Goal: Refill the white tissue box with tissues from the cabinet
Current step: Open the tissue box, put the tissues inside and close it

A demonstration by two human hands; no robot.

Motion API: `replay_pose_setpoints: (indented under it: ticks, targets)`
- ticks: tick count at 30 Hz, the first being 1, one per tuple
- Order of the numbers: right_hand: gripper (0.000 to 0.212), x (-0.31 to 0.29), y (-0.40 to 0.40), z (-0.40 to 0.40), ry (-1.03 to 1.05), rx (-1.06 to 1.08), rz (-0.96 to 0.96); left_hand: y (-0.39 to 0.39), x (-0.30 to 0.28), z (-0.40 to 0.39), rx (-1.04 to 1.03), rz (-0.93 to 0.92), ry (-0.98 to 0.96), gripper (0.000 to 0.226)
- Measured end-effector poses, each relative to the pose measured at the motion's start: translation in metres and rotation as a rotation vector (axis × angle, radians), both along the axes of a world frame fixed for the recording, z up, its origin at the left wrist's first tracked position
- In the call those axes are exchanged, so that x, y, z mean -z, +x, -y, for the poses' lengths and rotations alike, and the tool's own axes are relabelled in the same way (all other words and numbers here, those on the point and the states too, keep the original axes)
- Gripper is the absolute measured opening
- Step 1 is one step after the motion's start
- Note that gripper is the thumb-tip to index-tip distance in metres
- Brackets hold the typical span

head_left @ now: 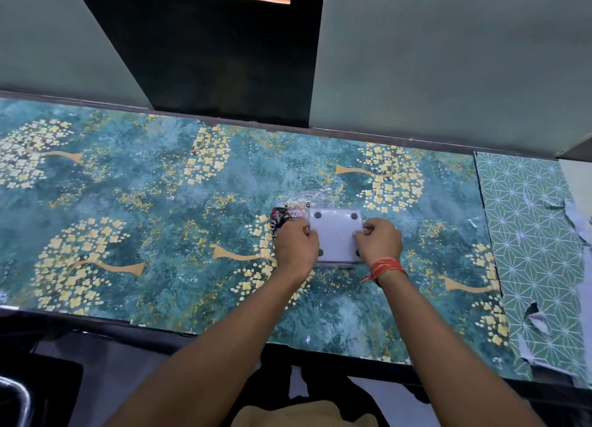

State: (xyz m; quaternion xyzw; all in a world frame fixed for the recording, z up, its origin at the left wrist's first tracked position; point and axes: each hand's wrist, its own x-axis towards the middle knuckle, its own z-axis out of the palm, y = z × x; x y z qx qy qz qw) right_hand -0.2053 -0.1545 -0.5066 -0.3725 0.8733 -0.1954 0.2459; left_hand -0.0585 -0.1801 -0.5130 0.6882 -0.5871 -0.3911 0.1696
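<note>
The box (335, 236) lies on the counter (160, 202), turned so its white underside with four dark round feet faces up. Both hands are on it. The left hand (296, 245) grips the left edge, fingers curled over that edge and pressed against the underside, with the near-left foot just beside its knuckles. The right hand (379, 240) grips the right edge likewise, fingertips (360, 234) bent onto the white surface, the near-right foot partly hidden under them. Both hands are closed on the box, one on each side, the box between them. A red thread band (386, 268) circles the right wrist. Directly beyond the left hand, touching the far-left corner of the box, lies a crumpled clear wrapper (298, 207) with a dark printed patch; whether it holds tissues cannot be told. The counter bears a teal covering printed with yellow blossom trees; well to the right of the right hand a green geometric sheet (531, 234) adjoins it, torn in places. Beyond the grip stand pale panels (448, 58) with a dark gap (224, 48) between them.
</note>
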Motion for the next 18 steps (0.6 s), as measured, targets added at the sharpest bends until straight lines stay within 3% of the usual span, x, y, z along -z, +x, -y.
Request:
replay_pose_setpoints:
  ticks: [5,9,13,14,16,18]
  targets:
    - [0.019,0.003,-0.001,-0.001,0.064,-0.006,0.031,0.001,0.006,-0.003,0.067,0.05,0.007,0.038]
    - [0.017,0.005,-0.01,0.0,0.133,0.032,0.153,0.003,0.005,-0.004,0.03,0.018,0.02,0.013]
    - [0.01,0.008,-0.022,-0.001,0.137,0.114,0.391,0.003,0.005,0.008,-0.128,-0.192,0.339,0.04]
    - [0.008,0.008,-0.025,-0.001,0.144,0.12,0.48,0.002,0.0,0.013,-0.161,-0.271,0.475,0.036]
    - [0.025,0.004,-0.028,0.0,0.193,0.119,0.631,0.0,-0.016,0.024,-0.216,-0.406,0.772,0.022]
    - [0.032,0.0,-0.028,-0.001,0.208,0.065,0.666,0.0,-0.028,0.035,-0.298,-0.529,0.956,0.017]
